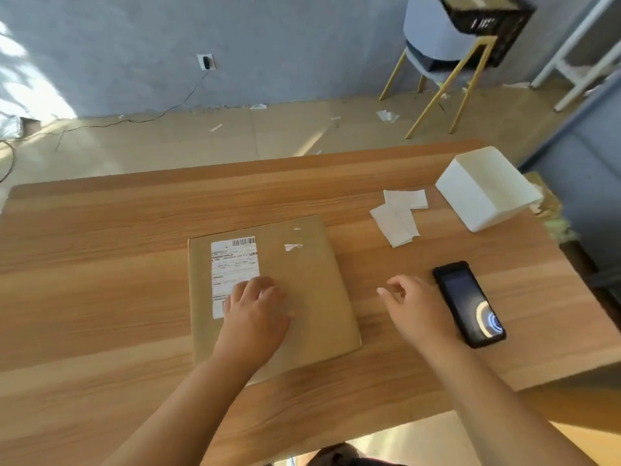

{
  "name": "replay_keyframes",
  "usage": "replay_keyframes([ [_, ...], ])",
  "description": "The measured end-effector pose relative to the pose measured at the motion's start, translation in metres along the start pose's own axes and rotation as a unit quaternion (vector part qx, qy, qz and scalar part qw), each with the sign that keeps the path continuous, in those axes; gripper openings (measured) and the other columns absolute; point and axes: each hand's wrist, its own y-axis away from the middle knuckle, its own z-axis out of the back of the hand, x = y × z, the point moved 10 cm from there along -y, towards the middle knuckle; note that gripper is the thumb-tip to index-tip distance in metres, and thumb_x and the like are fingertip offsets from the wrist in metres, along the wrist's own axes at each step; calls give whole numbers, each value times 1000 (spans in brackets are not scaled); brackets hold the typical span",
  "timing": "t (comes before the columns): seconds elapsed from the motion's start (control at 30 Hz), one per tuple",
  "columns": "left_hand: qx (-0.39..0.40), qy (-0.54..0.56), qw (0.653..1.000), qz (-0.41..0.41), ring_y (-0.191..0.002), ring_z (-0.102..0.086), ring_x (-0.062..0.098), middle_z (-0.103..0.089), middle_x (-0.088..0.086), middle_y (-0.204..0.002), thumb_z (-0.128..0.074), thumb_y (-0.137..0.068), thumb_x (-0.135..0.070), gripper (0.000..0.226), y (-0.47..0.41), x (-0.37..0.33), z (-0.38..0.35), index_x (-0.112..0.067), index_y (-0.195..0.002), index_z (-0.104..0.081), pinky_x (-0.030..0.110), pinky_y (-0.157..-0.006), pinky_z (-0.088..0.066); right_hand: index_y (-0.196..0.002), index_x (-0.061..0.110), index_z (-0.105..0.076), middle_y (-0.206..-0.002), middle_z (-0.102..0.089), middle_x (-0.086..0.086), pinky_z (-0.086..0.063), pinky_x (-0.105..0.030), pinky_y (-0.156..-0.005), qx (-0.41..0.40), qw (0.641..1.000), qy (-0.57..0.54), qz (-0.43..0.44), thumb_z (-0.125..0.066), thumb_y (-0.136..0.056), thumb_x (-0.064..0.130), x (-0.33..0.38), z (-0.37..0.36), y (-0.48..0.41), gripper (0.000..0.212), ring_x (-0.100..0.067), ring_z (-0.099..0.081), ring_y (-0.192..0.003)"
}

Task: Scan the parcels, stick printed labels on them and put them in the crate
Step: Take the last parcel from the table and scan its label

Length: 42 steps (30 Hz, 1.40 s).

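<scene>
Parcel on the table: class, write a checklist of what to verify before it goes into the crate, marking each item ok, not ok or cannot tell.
1. Label on the parcel: upper part lies flat, barcode showing: ok.
2. Label's lower corner: hidden beneath the left hand: cannot tell.
3. Parcel already scanned: cannot tell.
4. Right hand free: it holds nothing, beside the handheld scanner: ok.
5. Crate close by: it sits on a chair beyond the far side of the table: not ok.
</scene>
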Motion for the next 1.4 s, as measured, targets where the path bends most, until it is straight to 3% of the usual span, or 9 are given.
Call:
replay_keyframes([
  [0.23, 76, -46, 989, -116, -101, -58, 34, -63, -1, -110, -43, -74, -48, 47, -14, -65, -43, -22, -103, -69, 48, -75, -51, -136, 15, -42, -134, -47, -9, -49, -43, -91, -22, 983, 95, -154, -54, -91, 47, -108, 29, -10, 57, -30, -47, -119],
  [0.43, 52, -44, 993, -100, -92, -59, 32, -66, -5, -100, -43, -75, -50, 45, -25, -65, -41, -23, -95, -72, 45, -72, -51, -152, 10, -2, -155, -15, -16, -27, -46, -112, 38, 967, 101, -230, -67, -77, 59, -156, 19, -23, 110, -36, -17, -141],
  [0.53, 42, -45, 993, -98, -88, -58, 31, -66, -5, -99, -43, -76, -50, 45, -24, -65, -41, -22, -95, -73, 45, -73, -49, -152, 13, 8, -158, -9, -15, -29, -48, -109, 67, 961, 73, -257, -69, -78, 55, -167, 10, -21, 116, -36, -19, -142],
  [0.63, 41, -37, 994, -94, -88, -57, 32, -66, -3, -100, -43, -77, -50, 46, -22, -64, -41, -21, -97, -73, 46, -75, -49, -152, 9, 3, -156, -14, -16, -32, -46, -107, 55, 957, 82, -271, -71, -78, 52, -168, 9, -19, 113, -35, -25, -138],
  [0.8, 57, -21, 993, -99, -97, -56, 33, -65, -2, -109, -43, -77, -51, 50, -19, -59, -47, -20, -104, -71, 48, -83, -48, -139, 4, -30, -133, -36, -13, -47, -38, -86, 43, 950, -44, -306, -85, -65, 44, -161, -5, -6, 101, -31, -48, -113],
  [0.93, 70, 27, 988, -133, -103, -54, 29, -62, -1, -117, -46, -78, -49, 50, -14, -54, -42, -17, -109, -70, 40, -90, -46, -123, 10, -38, -96, -39, 3, -42, -32, -73, 39, 943, -141, -300, -89, -62, 32, -135, -15, 6, 82, -19, -44, -89],
  [1.1, 42, 98, 988, -110, -77, -54, 8, -61, -4, -107, -56, -79, -41, 37, -7, -39, -12, -15, -101, -70, 19, -72, -41, -113, 13, -38, -99, -46, 1, -44, -33, -68, 18, 938, -237, -251, -89, -59, 29, -90, -17, 8, 76, -15, -48, -80],
  [1.27, -17, 107, 994, -29, -90, -60, 20, -58, -5, -103, -71, -77, -24, 26, 7, 7, 13, -15, -101, -69, 33, -76, -49, -130, 18, -34, -110, -46, 7, -43, -29, -73, 34, 967, -219, -125, -86, -65, 31, -22, 4, 3, 85, -15, -49, -94],
  [1.4, -47, 73, 992, 90, -107, -52, 32, -55, 5, -115, -79, -71, -12, 42, 25, 52, 26, -13, -111, -66, 45, -88, -47, -126, 23, -33, -108, -47, 10, -40, -24, -64, 55, 984, -165, -35, -87, -63, 33, 29, 19, 4, 83, -11, -50, -89],
])
